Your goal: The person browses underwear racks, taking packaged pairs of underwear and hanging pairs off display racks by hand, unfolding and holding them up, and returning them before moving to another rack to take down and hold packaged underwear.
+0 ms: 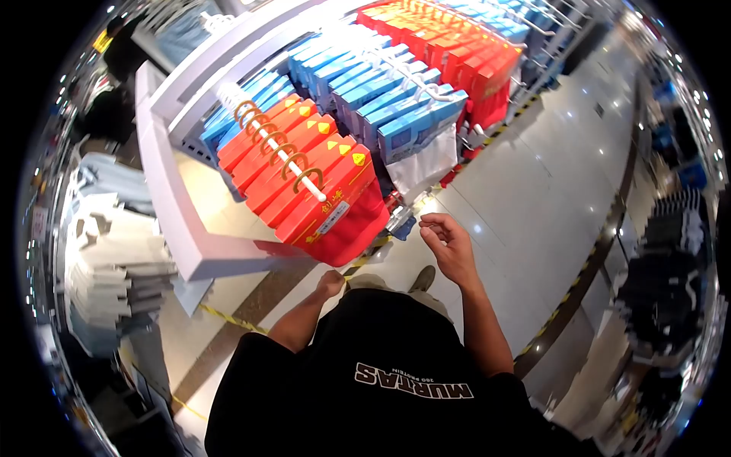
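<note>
My right hand (pixel 449 242) is raised in front of my body with its fingers apart and curved, holding nothing. It is to the right of the red packages (pixel 327 206), not touching them. Low by my waist is my left hand (pixel 332 283), just below the red packages; its fingers are curled and small in view, and what they hold, if anything, is hidden. The red packages hang in a row on a white rod (pixel 293 166) with brown rings around it. Blue packages (pixel 419 122) hang on hooks behind them.
A white display frame (pixel 171 206) surrounds the packages on the left. More red packages (pixel 483 68) hang farther back. Light clothes (pixel 114 259) are at the left, dark clothes (pixel 662 282) at the right. Yellow-black tape (pixel 560 312) runs along the tiled floor.
</note>
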A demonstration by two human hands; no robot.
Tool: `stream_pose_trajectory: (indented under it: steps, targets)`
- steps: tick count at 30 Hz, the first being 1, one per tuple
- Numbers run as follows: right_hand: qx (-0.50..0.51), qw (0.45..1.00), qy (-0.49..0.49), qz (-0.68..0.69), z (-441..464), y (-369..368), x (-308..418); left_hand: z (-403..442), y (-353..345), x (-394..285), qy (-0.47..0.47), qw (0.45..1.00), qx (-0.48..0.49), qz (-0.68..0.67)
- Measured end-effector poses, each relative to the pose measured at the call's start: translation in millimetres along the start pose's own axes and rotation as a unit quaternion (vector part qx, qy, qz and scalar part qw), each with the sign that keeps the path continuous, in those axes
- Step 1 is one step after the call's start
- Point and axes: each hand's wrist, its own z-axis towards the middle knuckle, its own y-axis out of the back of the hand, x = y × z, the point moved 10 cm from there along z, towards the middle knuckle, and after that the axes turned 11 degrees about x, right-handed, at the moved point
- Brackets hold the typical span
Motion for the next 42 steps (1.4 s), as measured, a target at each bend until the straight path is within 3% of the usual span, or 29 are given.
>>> stream_pose_trajectory:
  steps: [5, 9, 13, 15, 18, 21, 25, 29, 32, 35, 37, 41, 42]
  targets:
    - [0.113, 0.992, 0.045, -0.04, 24.2, 4.3, 25.4, -49.8, -6.1, -23.8, 0.036, 0.958, -0.113, -0.261]
    - [0.198, 0.977, 0.082, 0.013, 34.3, -5.3, 50.3, -105.1, 38.3, -103.6, -0.07, 0.911, -0.26, -0.313]
    - [0.261, 0.954, 0.149, 0.011, 45.7, -23.7, 96.6, -182.1, 93.2, -183.1, -0.183, 0.806, -0.391, -0.405]
    - [0.274, 0.943, 0.187, 0.012, 53.4, -34.7, 113.9, -241.4, 119.6, -227.5, -0.15, 0.782, -0.465, -0.387]
    - [0.268, 0.923, 0.276, -0.003, 58.1, -50.6, 146.7, -316.9, 138.3, -274.9, -0.217, 0.678, -0.612, -0.344]
    - [0.274, 0.928, 0.247, 0.056, 64.8, -65.2, 141.0, -360.5, 154.0, -327.3, -0.267, 0.62, -0.669, -0.312]
    - [0.318, 0.925, 0.165, 0.127, 56.5, -79.3, 133.5, -342.4, 156.7, -334.3, -0.296, 0.669, -0.572, -0.371]
    - [0.336, 0.915, 0.146, 0.171, 51.7, -82.9, 143.4, -323.3, 150.4, -335.3, -0.29, 0.715, -0.447, -0.452]
    - [0.294, 0.926, 0.232, 0.049, 55.3, -70.1, 157.3, -324.9, 149.1, -343.8, -0.332, 0.732, -0.431, -0.41]
    - [0.26, 0.923, 0.181, 0.218, 46.8, -53.0, 158.9, -339.9, 146.9, -366.1, -0.407, 0.725, -0.403, -0.384]
    - [0.246, 0.915, 0.222, 0.231, 31.1, -42.4, 168.5, -348.1, 139.2, -376.7, -0.446, 0.72, -0.386, -0.365]
    - [0.202, 0.936, 0.203, 0.207, 8.0, -33.4, 135.8, -337.2, 117.0, -371.9, -0.41, 0.777, -0.372, -0.3]
    - [0.185, 0.944, 0.19, 0.195, 1.9, -34.0, 126.5, -324.0, 105.4, -360.3, -0.365, 0.803, -0.351, -0.314]
